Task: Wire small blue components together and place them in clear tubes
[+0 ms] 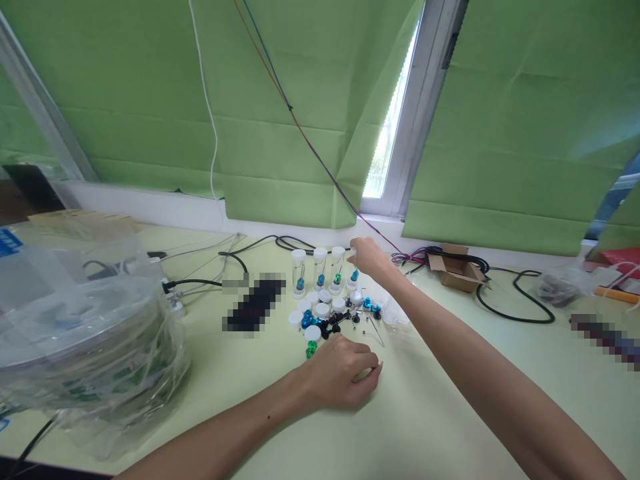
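On the table, the right hand grips a clear white-based tube, left hand closed.

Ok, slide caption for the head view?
Right hand at a row of clear tubes, left hand beside loose parts.

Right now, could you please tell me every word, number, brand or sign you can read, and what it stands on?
No text is readable.
Blue patch on the plastic bag: pale marks, too blurred to read.
Clear bottles: no lettering I can make out.
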A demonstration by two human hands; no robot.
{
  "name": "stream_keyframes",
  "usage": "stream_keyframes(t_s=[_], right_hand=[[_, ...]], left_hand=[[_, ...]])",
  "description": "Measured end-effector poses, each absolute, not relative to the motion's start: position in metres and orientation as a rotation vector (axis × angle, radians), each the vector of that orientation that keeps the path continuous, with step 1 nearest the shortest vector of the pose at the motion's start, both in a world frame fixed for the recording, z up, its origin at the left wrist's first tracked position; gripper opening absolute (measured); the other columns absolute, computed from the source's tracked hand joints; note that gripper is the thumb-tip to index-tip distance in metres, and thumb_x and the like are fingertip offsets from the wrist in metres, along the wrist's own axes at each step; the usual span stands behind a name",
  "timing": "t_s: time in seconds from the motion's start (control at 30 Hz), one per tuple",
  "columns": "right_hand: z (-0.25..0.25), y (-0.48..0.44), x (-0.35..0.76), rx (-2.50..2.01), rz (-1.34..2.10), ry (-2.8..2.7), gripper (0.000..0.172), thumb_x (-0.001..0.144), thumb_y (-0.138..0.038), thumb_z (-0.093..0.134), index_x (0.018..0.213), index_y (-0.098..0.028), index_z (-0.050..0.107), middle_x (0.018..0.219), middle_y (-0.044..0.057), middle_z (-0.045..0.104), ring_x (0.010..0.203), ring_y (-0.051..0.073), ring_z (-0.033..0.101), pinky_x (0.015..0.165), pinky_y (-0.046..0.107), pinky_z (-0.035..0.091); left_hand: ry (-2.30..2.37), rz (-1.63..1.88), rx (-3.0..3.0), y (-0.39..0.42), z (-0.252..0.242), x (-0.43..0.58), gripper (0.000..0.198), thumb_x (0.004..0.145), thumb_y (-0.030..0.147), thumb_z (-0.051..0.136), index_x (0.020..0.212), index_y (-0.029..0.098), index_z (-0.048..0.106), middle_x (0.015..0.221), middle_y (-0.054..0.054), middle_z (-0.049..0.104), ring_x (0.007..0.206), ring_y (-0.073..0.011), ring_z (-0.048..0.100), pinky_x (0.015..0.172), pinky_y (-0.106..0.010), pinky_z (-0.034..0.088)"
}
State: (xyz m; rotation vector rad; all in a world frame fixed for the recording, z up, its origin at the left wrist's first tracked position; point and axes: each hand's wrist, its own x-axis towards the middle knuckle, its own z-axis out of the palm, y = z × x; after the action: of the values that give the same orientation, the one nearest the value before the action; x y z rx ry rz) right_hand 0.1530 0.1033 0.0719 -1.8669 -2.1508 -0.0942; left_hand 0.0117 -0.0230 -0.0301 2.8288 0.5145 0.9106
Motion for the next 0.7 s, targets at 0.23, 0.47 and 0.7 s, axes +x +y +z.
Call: stream_keyframes(t_s=[0.23, 0.47, 0.7], right_hand=[[0.076, 0.103, 0.156, -1.816, -0.063, -2.121, 0.041, 0.086, -0.025, 0.067, 0.125, -0.014, 0.058, 0.108, 0.016, 0.066, 0.085, 0.023, 0.066, 0.065, 0.028, 0.046], [0.095, 0.094, 0.172, -1.776, -0.106, -2.051, 0.038, 0.088, -0.025, 0.064, 0.124, -0.013, 0.060, 0.108, 0.017, 0.067, 0.096, 0.026, 0.064, 0.075, 0.032, 0.047], [0.121, 0.046, 0.187, -1.584, -0.025, -1.917, 0.015, 0.087, -0.023, 0.062, 0.095, -0.014, 0.072, 0.074, 0.007, 0.070, 0.066, 0.019, 0.064, 0.063, 0.031, 0.047]], left_hand=[[0.504, 0.927, 2.843, -0.024, -0.029, 0.012, 0.030, 0.079, 0.014, 0.048, 0.055, 0.018, 0.031, 0.048, 0.005, 0.030, 0.043, -0.0085, 0.024, 0.044, -0.028, 0.019], [0.493, 0.948, 2.900, -0.024, -0.029, 0.010, 0.029, 0.081, 0.015, 0.049, 0.055, 0.018, 0.037, 0.048, 0.004, 0.036, 0.042, -0.0081, 0.031, 0.044, -0.029, 0.018], [0.489, 0.953, 2.921, -0.025, -0.029, 0.011, 0.030, 0.081, 0.014, 0.050, 0.055, 0.018, 0.037, 0.047, 0.005, 0.036, 0.040, -0.0073, 0.032, 0.044, -0.028, 0.019]])
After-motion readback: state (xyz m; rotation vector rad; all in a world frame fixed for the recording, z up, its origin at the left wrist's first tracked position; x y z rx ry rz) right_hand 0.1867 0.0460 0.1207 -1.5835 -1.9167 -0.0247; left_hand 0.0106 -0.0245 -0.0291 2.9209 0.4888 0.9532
